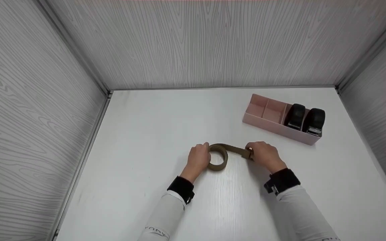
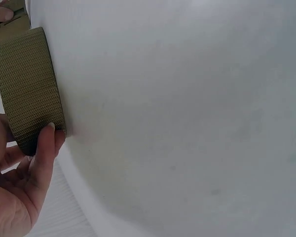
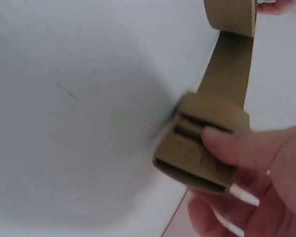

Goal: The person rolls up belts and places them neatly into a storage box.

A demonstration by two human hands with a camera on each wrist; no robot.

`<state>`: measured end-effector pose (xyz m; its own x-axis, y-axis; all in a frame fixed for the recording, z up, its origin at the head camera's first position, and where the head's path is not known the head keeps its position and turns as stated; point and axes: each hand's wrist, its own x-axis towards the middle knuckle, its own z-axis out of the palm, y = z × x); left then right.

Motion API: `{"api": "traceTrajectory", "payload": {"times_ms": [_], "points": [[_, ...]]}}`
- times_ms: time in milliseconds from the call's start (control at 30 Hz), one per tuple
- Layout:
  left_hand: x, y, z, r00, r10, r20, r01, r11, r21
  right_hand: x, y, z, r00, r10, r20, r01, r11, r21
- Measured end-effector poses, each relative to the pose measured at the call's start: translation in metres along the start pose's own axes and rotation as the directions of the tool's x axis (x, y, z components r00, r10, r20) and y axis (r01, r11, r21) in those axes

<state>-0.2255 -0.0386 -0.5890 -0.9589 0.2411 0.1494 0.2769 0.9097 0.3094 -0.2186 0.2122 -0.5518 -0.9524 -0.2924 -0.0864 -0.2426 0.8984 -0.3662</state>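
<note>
An olive-brown webbing belt (image 1: 226, 158) is wound into an open ring on the white table, with its free end stretched out to the right. My left hand (image 1: 199, 157) pinches the outer side of the coil; in the left wrist view the fingers (image 2: 45, 163) curl against the woven strap (image 2: 29, 84). At the other end, my right hand (image 1: 263, 154) grips the belt's buckle (image 3: 202, 148). In the right wrist view the thumb (image 3: 227, 143) lies across the buckle's face, and the other fingers are behind it.
A pink divided box (image 1: 273, 129) stands at the back right of the white table (image 1: 146, 134). Two rolled black belts (image 1: 295, 115) with metal buckles fill its right compartments. Grey wood-grain panels (image 1: 193, 43) wall in the table at the back and both sides.
</note>
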Motion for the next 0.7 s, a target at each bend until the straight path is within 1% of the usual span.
{"api": "traceTrajectory", "payload": {"times_ms": [67,200,267,333,400,467,600,700], "points": [[0.0,0.0,0.001,1.0,-0.031,-0.008,0.03,0.999,-0.03,-0.002,-0.004,0.002,0.997,-0.064,0.039,0.063,0.998,0.027],[-0.001,0.002,0.0,0.995,-0.097,-0.031,0.094,0.991,-0.091,-0.007,-0.015,0.006,0.986,-0.15,0.078,0.142,0.985,0.098],[-0.001,0.004,0.0,0.992,-0.121,-0.039,0.116,0.987,-0.109,-0.007,-0.02,0.009,0.976,-0.203,0.08,0.19,0.971,0.144],[-0.001,0.006,0.0,0.99,-0.135,-0.044,0.129,0.986,-0.109,-0.007,-0.023,0.012,0.963,-0.259,0.077,0.242,0.953,0.184],[-0.001,0.008,0.0,0.989,-0.138,-0.043,0.133,0.985,-0.106,-0.005,-0.026,0.015,0.953,-0.293,0.082,0.27,0.938,0.218],[-0.002,0.009,0.0,0.989,-0.141,-0.037,0.137,0.985,-0.107,-0.003,-0.028,0.019,0.947,-0.308,0.09,0.278,0.927,0.252],[-0.003,0.012,-0.001,0.988,-0.152,-0.028,0.147,0.98,-0.134,0.001,-0.03,0.025,0.958,-0.267,0.101,0.219,0.916,0.337],[-0.003,0.012,-0.002,0.986,-0.165,-0.024,0.16,0.977,-0.139,0.004,-0.031,0.028,0.968,-0.237,0.079,0.185,0.894,0.409]]}}
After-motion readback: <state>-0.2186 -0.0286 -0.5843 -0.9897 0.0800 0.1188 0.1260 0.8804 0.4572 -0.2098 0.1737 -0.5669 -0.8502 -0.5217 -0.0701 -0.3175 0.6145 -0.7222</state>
